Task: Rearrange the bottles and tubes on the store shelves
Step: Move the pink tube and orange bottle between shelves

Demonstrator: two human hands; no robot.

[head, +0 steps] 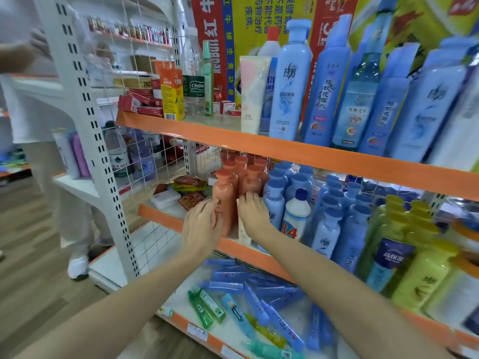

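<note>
Several orange bottles stand in a cluster at the left of the middle shelf. My left hand lies against the left side of the front orange bottle, fingers straight and touching it. My right hand reaches in on that bottle's right, fingers extended onto an orange bottle behind it. Light blue bottles and a white bottle with a blue cap stand just right of my right hand. Blue and green tubes lie scattered on the bottom shelf.
The top shelf holds tall blue bottles, a white tube, a clear water bottle and an orange carton. Yellow-green bottles stand at the right. Snack packets lie left of the orange bottles. A person in white stands at left.
</note>
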